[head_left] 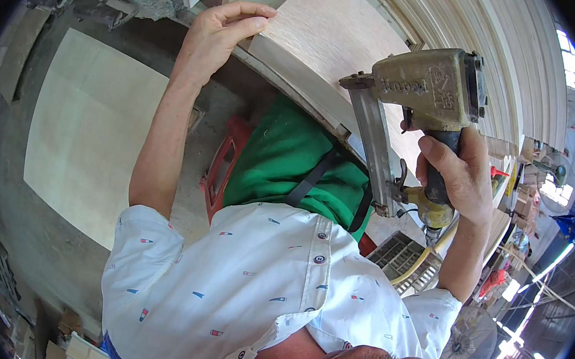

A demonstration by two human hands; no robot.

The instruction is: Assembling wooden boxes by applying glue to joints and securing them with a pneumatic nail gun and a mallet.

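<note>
My right hand wraps the black grip of a worn, olive-gold pneumatic staple gun. Its long grey magazine runs down beside a pale plywood board in front of me. At that board's left corner, the thumb and fingers of my left hand are pinched together on the edge. The gun's nose is over the board's near right part; whether it touches the wood I cannot tell. An air fitting sits at the bottom of the grip.
Long wooden strips or boards are stacked at the right. A large plywood sheet lies to my left, near a red plastic stool. Green cloth covers my lap. A grey plastic crate and yellow hose are by my right arm.
</note>
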